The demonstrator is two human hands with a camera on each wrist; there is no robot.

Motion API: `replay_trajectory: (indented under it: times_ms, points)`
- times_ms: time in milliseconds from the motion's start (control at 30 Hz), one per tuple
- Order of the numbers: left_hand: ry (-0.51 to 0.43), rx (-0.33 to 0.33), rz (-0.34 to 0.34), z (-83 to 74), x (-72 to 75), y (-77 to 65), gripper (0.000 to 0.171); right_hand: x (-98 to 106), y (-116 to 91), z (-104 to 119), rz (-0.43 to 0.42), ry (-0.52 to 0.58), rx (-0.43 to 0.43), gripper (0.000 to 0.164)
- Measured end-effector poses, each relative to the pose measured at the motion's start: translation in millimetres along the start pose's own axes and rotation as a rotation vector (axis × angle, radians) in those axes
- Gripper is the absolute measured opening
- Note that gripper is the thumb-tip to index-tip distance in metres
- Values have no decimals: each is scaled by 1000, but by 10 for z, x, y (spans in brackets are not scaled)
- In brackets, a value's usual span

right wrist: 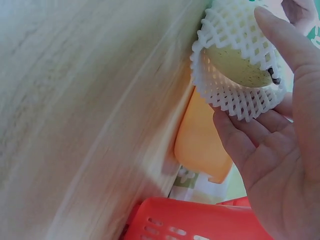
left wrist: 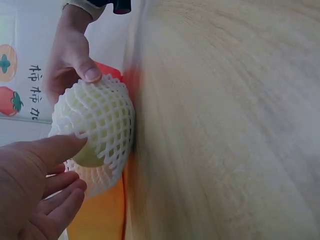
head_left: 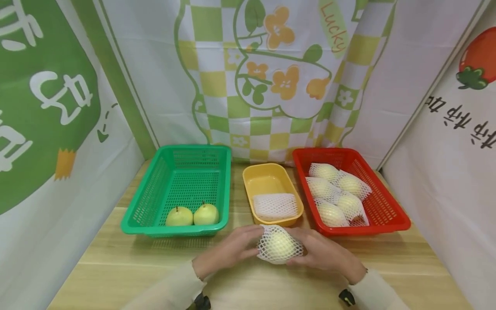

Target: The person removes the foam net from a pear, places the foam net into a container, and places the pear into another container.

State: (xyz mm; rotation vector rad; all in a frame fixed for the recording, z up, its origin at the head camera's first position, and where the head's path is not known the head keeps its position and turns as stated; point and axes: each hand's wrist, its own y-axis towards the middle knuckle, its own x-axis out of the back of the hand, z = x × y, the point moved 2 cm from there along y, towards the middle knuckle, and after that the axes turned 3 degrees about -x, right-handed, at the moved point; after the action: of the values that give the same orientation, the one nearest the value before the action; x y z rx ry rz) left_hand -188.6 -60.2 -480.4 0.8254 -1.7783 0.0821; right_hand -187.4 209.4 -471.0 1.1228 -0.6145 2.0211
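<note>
A yellow-green pear (head_left: pixel 280 247) in a white foam net sleeve is held between both hands above the near part of the table. My left hand (head_left: pixel 231 249) holds its left side, the thumb at the edge of the net opening and fingers beneath. On the other side my right hand (head_left: pixel 327 254) grips it, thumb over the net (right wrist: pixel 235 32) and fingers under the flared end. The right wrist view shows the pear's dark stem and bare skin at that open end. Two bare pears (head_left: pixel 179 216) lie in the front of the green basket (head_left: pixel 129 215).
Behind the hands stands a small yellow tray (head_left: pixel 267 176) with flat white foam nets (head_left: pixel 275 206). At right, a red basket (head_left: pixel 391 215) holds several netted pears (head_left: pixel 332 215). Printed curtains (head_left: pixel 217 77) close off the back and sides of the wooden table (head_left: pixel 116 271).
</note>
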Motion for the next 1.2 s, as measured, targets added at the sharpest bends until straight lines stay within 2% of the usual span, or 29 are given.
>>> replay_trajectory:
  times_ms: [67, 167, 333, 500, 667, 933, 1200]
  points:
    - [6, 35, 26, -4, -33, 42, 55, -3, 4, 8, 1, -2, -2, 83]
    - [-10, 86, 64, -22, -92, 107, 62, -3, 10, 29, -12, -13, 15, 82]
    - [-62, 96, 65, -86, -176, 215, 56, -6, 23, 55, -54, -44, 71, 78]
    - [-106, 100, 23, -125, -224, 260, 50, -8, 34, 84, -49, -38, 73, 76]
    - [-148, 131, -37, -139, -224, 225, 45, 6, 17, 99, -32, 2, 63, 66]
    - [-110, 206, -82, -139, -147, 107, 47, 4, 8, 116, -30, 78, 91, 22]
    - [-108, 248, -93, -91, -13, -34, 47, -7, 50, 198, -111, 40, 221, 21]
